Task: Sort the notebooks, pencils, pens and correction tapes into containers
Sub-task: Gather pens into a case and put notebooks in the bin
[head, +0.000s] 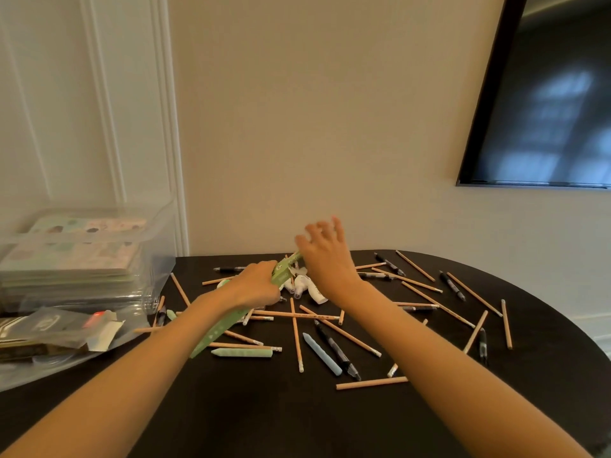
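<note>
My left hand [258,285] grips a thin green notebook [218,332], held edge-on and tilted above the dark table [264,408]. My right hand [325,256] hovers at the notebook's far end with fingers spread, holding nothing. Just below the hands lie white correction tapes [307,287]. Several wooden pencils [330,328] and black pens [337,350] are scattered across the table, along with a pale green stick [243,353] and a pale blue stick [322,354].
A clear plastic bin [82,259] at the left holds a stack of notebooks. In front of it lies a clear lid or tray [59,338] with packaged items. A wall rises behind the table, and a dark screen [545,110] hangs at upper right.
</note>
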A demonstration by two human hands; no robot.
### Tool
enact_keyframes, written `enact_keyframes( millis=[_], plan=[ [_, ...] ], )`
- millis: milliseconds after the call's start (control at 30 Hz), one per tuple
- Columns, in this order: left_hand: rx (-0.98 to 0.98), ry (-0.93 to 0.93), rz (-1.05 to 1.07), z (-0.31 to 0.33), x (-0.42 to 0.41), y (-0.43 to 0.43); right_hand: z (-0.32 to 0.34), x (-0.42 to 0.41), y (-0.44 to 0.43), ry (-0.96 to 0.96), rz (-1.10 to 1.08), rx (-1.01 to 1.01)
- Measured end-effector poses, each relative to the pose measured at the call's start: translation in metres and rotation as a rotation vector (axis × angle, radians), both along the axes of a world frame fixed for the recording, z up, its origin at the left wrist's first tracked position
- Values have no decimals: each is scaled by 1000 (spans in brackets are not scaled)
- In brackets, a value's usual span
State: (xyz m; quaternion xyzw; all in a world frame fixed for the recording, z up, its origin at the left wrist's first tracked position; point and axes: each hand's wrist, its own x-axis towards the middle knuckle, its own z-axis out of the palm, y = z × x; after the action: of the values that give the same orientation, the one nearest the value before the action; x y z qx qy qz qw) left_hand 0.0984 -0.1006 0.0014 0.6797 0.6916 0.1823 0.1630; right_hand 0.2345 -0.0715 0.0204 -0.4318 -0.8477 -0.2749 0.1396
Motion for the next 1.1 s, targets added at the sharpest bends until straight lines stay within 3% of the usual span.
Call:
enact_keyframes(
  millis=[100,167,367,433,567,633,733,900,1000,1100],
  plan=[
    [18,-43,31,3,1,-2,10,5,0,432,-28,-171],
    [9,-62,47,2,3,-1,15,5,-2,603,69,-354],
    [23,-239,43,-2,7,2,20,1,-8,645,396,-687],
    [42,-337,28,-1,6,0,19,0,-8,657,455,-691],
    [79,-575,24,1,-2,-10,18,1,-5,1002,479,-713],
    [90,-668,5,2,-7,-15,15,0,-2,1065,454,-755],
    [104,-837,-45,2,-19,-26,-2,0,0,1049,326,-889],
    [-54,-1042,-158,-10,-36,-43,-48,-10,-13,618,327,-1371],
    [-82,-1053,-199,-18,-40,-48,-66,-23,-20,575,348,-1451],
    [29,-1024,-126,-14,-36,-48,-66,-27,-20,616,349,-1440]
  ],
)
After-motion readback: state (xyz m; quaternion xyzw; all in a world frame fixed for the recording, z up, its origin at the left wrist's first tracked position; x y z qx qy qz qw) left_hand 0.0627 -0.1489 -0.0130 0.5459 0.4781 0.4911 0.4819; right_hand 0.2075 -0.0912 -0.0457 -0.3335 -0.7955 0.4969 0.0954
